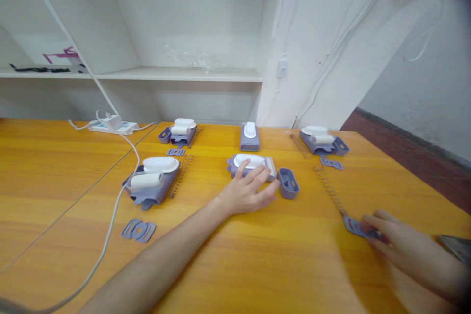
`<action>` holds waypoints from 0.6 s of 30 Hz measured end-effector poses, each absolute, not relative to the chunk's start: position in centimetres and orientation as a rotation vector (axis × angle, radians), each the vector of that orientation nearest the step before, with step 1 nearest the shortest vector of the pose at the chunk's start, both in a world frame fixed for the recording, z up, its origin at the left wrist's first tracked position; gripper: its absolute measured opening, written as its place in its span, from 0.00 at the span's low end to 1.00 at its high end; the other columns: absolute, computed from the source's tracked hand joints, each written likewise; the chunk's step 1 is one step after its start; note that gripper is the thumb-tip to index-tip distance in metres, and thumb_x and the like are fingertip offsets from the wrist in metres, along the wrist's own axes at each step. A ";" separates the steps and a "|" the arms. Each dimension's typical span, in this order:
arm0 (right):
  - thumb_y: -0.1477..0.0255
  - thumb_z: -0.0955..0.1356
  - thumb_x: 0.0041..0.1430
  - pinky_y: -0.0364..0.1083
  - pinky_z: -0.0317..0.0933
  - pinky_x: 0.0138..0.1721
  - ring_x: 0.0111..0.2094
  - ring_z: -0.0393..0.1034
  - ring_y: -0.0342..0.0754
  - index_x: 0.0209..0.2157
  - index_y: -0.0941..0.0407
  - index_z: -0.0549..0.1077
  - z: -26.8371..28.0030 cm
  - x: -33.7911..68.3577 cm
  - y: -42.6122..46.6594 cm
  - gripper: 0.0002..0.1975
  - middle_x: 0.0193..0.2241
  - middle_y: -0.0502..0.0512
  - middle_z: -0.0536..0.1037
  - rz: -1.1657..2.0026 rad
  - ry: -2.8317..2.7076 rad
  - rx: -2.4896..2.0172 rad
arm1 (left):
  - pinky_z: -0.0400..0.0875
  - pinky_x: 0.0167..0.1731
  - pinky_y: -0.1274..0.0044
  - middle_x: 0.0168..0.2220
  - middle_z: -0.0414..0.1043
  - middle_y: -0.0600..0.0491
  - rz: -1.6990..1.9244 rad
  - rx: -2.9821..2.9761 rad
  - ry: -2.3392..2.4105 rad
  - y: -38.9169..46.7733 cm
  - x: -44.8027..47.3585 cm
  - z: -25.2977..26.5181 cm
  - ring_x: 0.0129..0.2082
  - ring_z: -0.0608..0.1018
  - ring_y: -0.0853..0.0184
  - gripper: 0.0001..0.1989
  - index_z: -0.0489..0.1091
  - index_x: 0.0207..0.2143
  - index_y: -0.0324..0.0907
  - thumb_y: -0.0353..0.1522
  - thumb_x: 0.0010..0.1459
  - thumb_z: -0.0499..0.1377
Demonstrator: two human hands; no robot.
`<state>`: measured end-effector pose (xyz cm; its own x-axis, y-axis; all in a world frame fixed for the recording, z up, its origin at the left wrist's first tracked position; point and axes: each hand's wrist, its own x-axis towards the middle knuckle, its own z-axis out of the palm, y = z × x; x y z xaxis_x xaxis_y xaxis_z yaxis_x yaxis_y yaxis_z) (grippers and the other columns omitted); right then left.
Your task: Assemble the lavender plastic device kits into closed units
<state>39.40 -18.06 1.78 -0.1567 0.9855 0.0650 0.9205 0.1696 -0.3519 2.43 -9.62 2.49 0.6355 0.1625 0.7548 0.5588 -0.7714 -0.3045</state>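
My left hand point(248, 194) rests at a purple-grey case point(232, 169) with a white ridged oval piece point(249, 160) on top, its fingers spread and touching the near side. Just right of these fingertips stands a small purple-grey cup-like cap point(288, 184). Over at the right, my right hand point(399, 240) pinches a flat slotted purple plate point(353, 226) by its near end; something dark shows by the fingertips, too blurred to name. A long thin coil spring point(329, 189) runs from the plate's far corner away across the table.
Similar part sets lie around the wooden table point(228, 260): a case with white roll point(147, 181), slotted plates point(139, 230), a spring point(180, 176), another set point(318, 140) and an upright case point(249, 143). A white cable point(116, 211) crosses the left; a power strip point(114, 126) lies behind.
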 end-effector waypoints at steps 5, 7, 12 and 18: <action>0.70 0.61 0.56 0.45 0.63 0.36 0.33 0.69 0.47 0.31 0.53 0.72 5.2 29.3 -19.2 0.09 0.33 0.55 0.74 0.741 -2.431 -1.590 | 0.61 0.34 0.71 0.31 0.68 0.51 -0.686 -2.645 -0.090 -12.3 4.9 2.5 0.30 0.70 0.68 0.19 0.68 0.36 0.39 0.45 0.60 0.49; 0.70 0.60 0.58 0.44 0.63 0.37 0.35 0.69 0.47 0.32 0.53 0.72 6.8 26.7 -18.4 0.10 0.34 0.54 0.75 0.796 -2.484 -1.442 | 0.58 0.30 0.72 0.28 0.66 0.51 -0.635 -2.742 -0.171 -13.0 5.6 2.2 0.28 0.69 0.67 0.22 0.68 0.31 0.39 0.48 0.58 0.49; 0.70 0.59 0.57 0.45 0.61 0.34 0.32 0.71 0.49 0.37 0.57 0.73 7.3 27.4 -12.0 0.13 0.31 0.57 0.77 0.306 -2.254 -1.795 | 0.56 0.31 0.72 0.27 0.67 0.51 -0.605 -2.813 -0.433 -12.8 5.4 1.9 0.31 0.69 0.67 0.21 0.67 0.28 0.39 0.47 0.59 0.48; 0.64 0.63 0.54 0.49 0.61 0.31 0.33 0.73 0.58 0.54 0.59 0.64 3.4 30.0 -6.7 0.27 0.34 0.65 0.77 -0.032 -1.974 -2.297 | 0.57 0.30 0.74 0.26 0.68 0.52 -0.538 -2.781 -0.371 -12.8 5.0 2.3 0.28 0.70 0.69 0.11 0.66 0.32 0.38 0.33 0.63 0.48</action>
